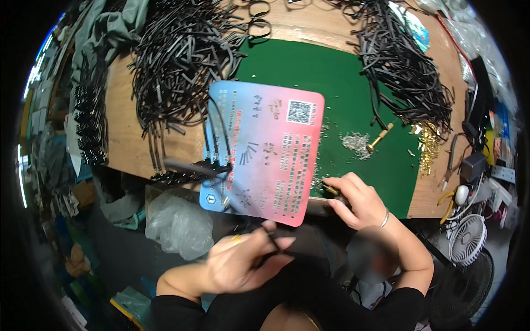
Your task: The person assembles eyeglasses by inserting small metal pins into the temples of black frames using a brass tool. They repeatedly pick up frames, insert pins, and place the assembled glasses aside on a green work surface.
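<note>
Below the mat (265, 182), my left hand (237, 262) pinches a dark strip (271, 241); rightward, my right hand (356, 201) grips a brass tool (331, 190), seemingly for readiness.

Green mat (309, 66) is leaving a mostly clear lane just beyond the pink-and-blue board (270, 176), but black straps (182, 71) are blocking its left, silver bits (356, 144) and a brass tool (381, 137) are cluttering its right, and the left hand (243, 259) and right hand (356, 201) are crowding its near side.
</note>
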Tool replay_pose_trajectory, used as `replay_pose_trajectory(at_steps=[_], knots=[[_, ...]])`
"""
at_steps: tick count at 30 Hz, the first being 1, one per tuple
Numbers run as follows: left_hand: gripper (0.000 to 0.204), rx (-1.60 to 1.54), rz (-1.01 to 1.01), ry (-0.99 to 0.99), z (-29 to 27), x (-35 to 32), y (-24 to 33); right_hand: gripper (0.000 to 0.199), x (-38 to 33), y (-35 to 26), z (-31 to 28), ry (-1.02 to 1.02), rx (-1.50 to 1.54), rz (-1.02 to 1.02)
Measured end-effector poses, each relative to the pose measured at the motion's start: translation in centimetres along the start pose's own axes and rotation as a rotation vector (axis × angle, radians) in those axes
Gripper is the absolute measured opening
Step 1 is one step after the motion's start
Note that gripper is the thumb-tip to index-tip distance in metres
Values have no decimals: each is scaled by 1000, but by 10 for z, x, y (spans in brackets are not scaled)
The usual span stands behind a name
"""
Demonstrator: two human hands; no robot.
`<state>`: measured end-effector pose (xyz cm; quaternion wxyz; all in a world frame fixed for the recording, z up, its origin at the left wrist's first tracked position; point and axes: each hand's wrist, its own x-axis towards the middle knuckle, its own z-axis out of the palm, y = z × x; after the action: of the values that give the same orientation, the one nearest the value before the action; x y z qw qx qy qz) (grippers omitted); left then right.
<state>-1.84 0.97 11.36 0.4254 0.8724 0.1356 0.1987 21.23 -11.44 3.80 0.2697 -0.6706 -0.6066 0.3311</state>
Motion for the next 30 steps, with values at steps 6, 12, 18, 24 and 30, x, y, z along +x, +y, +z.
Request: replay_pose_trajectory(at_steps=[6, 12, 18, 24, 30], knots=[[66, -302, -650, 281, -5, -64, 31, 32, 6, -2, -1, -6, 26, -23], [49, -331, -727, 481, -31, -20, -22, 31, 2, -1, -2, 12, -3, -17], [45, 791, -157, 181, -13, 8, -93, 29, 5, -6, -3, 31, -30, -18], [38, 636, 20, 240, -19, 6, -114, 29, 1, -3, -3, 40, -18, 30], [21, 789, -137, 84, -97, 17, -130, 28, 0, -3, 2, 57, -19, 41]])
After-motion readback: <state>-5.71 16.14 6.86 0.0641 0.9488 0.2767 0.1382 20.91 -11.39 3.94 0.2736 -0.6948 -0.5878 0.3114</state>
